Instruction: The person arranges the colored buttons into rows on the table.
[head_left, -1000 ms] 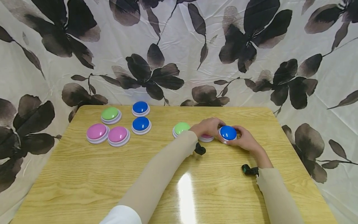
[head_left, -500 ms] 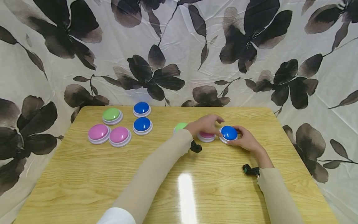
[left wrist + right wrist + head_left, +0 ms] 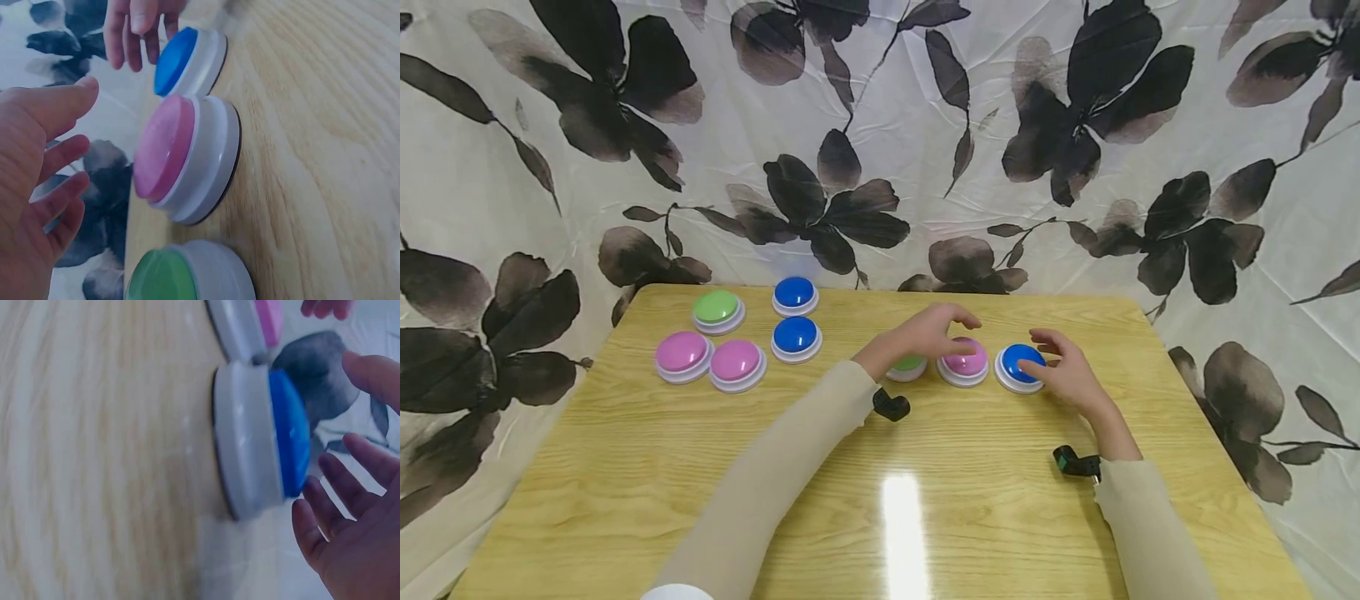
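Note:
Three push buttons with white round bases form a row at the right of the wooden table. The blue button is at the right end, the pink button in the middle, the green button partly hidden at the left end. My left hand hovers above the green and pink ones, fingers spread and holding nothing; the left wrist view shows a gap between it and the pink dome. Beside the blue button is my right hand, fingers loose and parted. In the right wrist view its fingertips hang near the blue dome.
Toward the table's back left stand more buttons: a green one, two pink ones, the left and the right, and two blue ones, the rear and the front. A floral cloth hangs behind.
My left hand has let go of the blue button and moved left, uncovering the pink one. My right hand has loosened from the blue button. The head view has shifted slightly.

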